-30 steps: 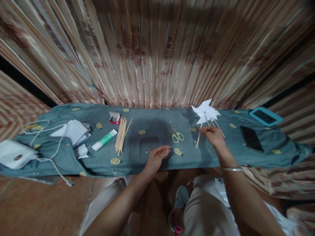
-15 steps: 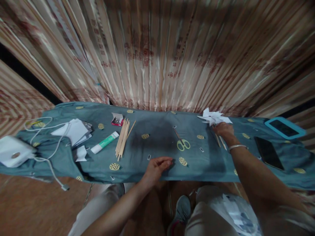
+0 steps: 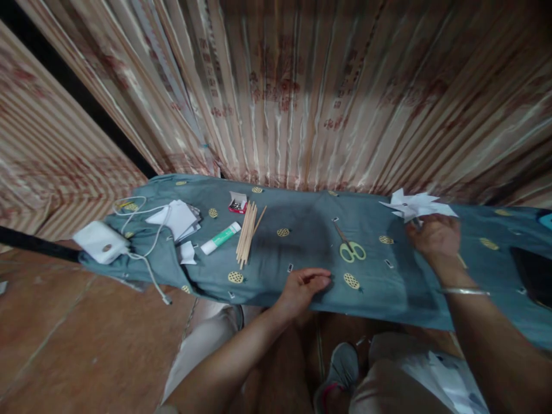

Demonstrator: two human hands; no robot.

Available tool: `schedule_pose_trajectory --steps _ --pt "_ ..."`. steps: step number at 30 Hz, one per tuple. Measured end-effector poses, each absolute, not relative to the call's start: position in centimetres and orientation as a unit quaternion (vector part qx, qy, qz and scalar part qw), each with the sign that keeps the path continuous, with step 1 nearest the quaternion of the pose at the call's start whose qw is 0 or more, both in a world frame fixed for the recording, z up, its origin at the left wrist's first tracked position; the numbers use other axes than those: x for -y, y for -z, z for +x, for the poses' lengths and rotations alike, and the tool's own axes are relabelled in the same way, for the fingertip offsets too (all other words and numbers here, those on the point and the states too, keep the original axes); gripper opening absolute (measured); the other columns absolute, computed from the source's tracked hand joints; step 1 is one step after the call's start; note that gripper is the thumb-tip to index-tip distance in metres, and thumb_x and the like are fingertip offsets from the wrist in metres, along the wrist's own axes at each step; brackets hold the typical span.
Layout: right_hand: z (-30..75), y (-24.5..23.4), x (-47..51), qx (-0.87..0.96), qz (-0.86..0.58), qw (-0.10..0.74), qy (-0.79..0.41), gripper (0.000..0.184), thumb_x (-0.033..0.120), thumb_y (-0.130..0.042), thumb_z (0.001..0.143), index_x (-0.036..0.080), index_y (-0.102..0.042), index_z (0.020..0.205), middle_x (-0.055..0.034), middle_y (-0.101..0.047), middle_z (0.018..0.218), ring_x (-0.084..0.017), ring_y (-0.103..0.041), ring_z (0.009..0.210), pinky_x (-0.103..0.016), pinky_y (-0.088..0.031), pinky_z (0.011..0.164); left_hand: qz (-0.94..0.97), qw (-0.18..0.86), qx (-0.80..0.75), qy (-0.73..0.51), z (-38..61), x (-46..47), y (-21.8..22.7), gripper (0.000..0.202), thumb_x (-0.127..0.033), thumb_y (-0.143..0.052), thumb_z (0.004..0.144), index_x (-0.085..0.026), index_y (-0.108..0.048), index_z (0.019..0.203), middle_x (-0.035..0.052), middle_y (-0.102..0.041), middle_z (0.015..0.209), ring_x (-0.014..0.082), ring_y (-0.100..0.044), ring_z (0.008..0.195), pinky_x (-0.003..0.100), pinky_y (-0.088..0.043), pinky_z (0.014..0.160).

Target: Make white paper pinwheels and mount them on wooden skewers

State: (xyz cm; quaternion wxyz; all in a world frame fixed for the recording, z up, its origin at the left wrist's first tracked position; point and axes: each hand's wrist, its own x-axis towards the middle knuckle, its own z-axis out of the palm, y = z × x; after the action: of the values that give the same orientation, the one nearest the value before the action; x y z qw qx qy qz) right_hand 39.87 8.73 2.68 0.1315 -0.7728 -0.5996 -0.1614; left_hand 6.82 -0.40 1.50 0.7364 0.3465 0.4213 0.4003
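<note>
My right hand [image 3: 434, 240] rests over the sticks of the white paper pinwheels [image 3: 414, 206] lying at the right of the blue-grey cloth [image 3: 302, 236]; its fingers are curled around a stick. My left hand [image 3: 304, 286] lies at the cloth's near edge with fingers loosely curled and nothing visible in it. Yellow-handled scissors [image 3: 350, 246] lie between my hands. A bundle of wooden sticks [image 3: 247, 233] lies left of centre, beside a green-and-white glue tube [image 3: 221, 237] and a small red box of pins [image 3: 237, 204].
White paper sheets [image 3: 176, 218] and a white charger with its cable [image 3: 102, 242] sit at the cloth's left end. A dark phone [image 3: 535, 276] lies at the far right. Striped curtains hang behind. My knees and a shoe [image 3: 338, 368] are below, over tiled floor.
My right hand carried the pinwheel from upright near the scissors to the right and laid it with the others. The camera swung right. My left hand stayed at the cloth's near edge.
</note>
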Motion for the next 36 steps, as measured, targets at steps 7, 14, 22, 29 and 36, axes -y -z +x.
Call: schedule_pose_trajectory --steps 7,14,22,29,36 --pt "27.9 2.3 -3.4 0.652 -0.723 0.217 0.074 0.056 0.043 -0.048 0.086 0.007 -0.047 0.128 -0.0222 -0.058 0.126 -0.033 -0.054 0.117 -0.045 -0.046 0.095 0.357 0.723 -0.428 -0.409 5.1 1.0 -2.5 0.043 -0.052 -0.083 0.045 -0.015 -0.069 0.060 0.0006 -0.060 0.055 0.0097 -0.048 0.054 0.025 -0.038 0.058" --pt "25.4 3.8 -1.7 0.607 -0.734 0.302 0.048 0.060 0.048 -0.036 0.092 0.003 -0.046 0.130 -0.0288 -0.046 0.136 -0.037 -0.043 0.129 -0.054 -0.039 0.101 0.442 0.665 -0.428 -0.424 0.8 1.3 -3.8 0.039 -0.054 -0.073 0.064 -0.015 -0.069 0.061 0.0027 -0.063 0.059 0.0116 -0.052 0.056 0.025 -0.043 0.059" --pt "25.2 3.6 -1.9 0.608 -0.746 0.265 0.055 0.061 0.051 -0.036 0.091 0.004 -0.048 0.128 -0.0275 -0.049 0.133 -0.039 -0.049 0.122 -0.054 -0.042 0.096 0.471 0.223 -0.634 -0.572 -14.9 -5.7 -4.6 0.017 -0.031 -0.065 0.067 -0.016 -0.073 0.071 0.0044 -0.069 0.072 0.0173 -0.059 0.072 0.029 -0.046 0.074" --pt "25.0 3.5 -1.9 0.602 -0.755 0.256 0.046 0.060 0.049 -0.035 0.091 0.005 -0.046 0.130 -0.0277 -0.048 0.135 -0.039 -0.046 0.124 -0.055 -0.041 0.094 0.478 0.224 -0.645 -0.552 -17.6 -6.4 -8.8 0.019 -0.033 -0.066 0.065 -0.017 -0.065 0.054 0.0015 -0.062 0.059 0.0174 -0.058 0.066 0.030 -0.046 0.071" --pt "25.2 3.7 -2.1 0.603 -0.757 0.247 0.054 0.060 0.049 -0.035 0.091 0.005 -0.048 0.129 -0.0259 -0.048 0.135 -0.038 -0.047 0.122 -0.053 -0.040 0.096 0.516 0.546 -0.515 -0.413 -8.2 6.7 -16.4 0.016 -0.048 -0.076 0.058 -0.037 -0.076 0.069 0.0058 -0.069 0.077 0.0297 -0.062 0.085 0.042 -0.050 0.065"
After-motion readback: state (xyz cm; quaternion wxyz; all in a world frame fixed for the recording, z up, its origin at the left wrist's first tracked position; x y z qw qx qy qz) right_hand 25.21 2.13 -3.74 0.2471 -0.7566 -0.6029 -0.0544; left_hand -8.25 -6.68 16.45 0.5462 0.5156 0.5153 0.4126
